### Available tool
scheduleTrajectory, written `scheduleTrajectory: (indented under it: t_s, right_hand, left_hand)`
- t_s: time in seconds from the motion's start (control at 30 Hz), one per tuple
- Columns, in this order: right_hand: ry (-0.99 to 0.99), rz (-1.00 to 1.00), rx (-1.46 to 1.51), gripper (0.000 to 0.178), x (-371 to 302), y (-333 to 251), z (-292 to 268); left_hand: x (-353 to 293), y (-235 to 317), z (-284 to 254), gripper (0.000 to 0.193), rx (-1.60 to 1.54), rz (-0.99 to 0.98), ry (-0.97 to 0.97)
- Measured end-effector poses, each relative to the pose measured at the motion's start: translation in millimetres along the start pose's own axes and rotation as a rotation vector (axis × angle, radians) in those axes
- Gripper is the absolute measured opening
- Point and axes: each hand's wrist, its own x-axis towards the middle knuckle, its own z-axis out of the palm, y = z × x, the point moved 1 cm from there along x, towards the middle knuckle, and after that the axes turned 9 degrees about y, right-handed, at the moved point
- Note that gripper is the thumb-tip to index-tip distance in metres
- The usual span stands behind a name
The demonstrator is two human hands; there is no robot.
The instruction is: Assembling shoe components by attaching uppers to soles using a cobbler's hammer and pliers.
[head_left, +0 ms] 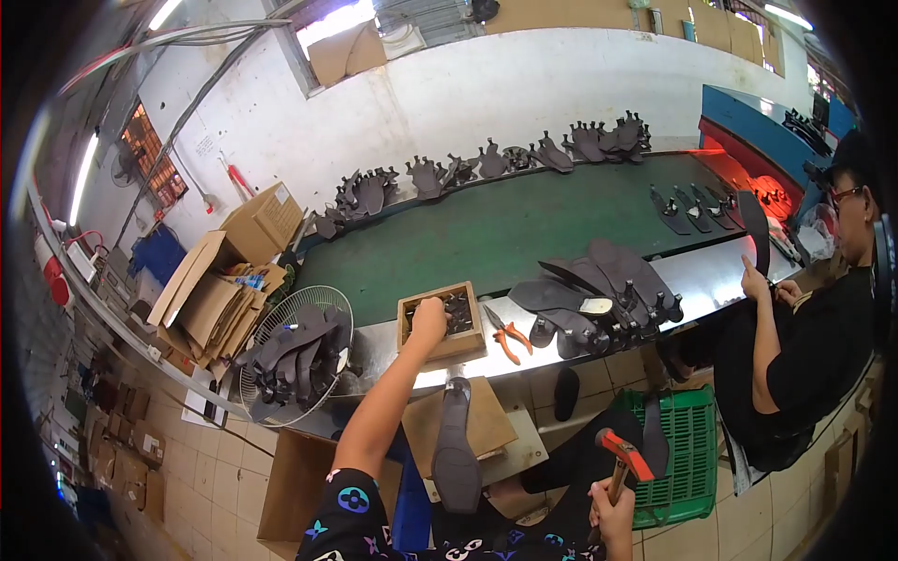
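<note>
My left hand reaches into a wooden box of small dark parts. Its fingers are curled together among them, and whatever they pinch is hidden. In my right hand is a hammer, gripped by its wooden handle, the orange-and-grey head uppermost. Between my arms a dark shoe sole with a heel at its far end lies on a brown block. Orange-handled pliers rest just right of the box.
Dark soles are heaped on the metal edge of the green conveyor belt. A round wire basket of soles stands left, beside cardboard boxes. A green crate is at my right. A co-worker handles a sole there.
</note>
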Motion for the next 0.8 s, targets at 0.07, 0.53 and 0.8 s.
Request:
scheduleTrajectory:
  t_s: [0.07, 0.53, 0.8]
  right_hand:
    - [-0.002, 0.015, -0.018, 0.022, 6.3, -11.0, 9.5]
    - [-0.168, -0.226, -0.004, 0.020, 36.9, -59.6, 60.6]
    - [-0.272, -0.415, 0.016, 0.013, 36.8, -104.1, 103.8]
  left_hand:
    - [4.9, -12.5, 6.7, 0.017, 0.002, 0.009, 0.094]
    - [-7.1, -13.3, -15.9, 0.018, -0.069, 0.024, 0.099]
    - [-78.0, 39.3, -109.0, 0.019, -0.603, 0.128, 0.195]
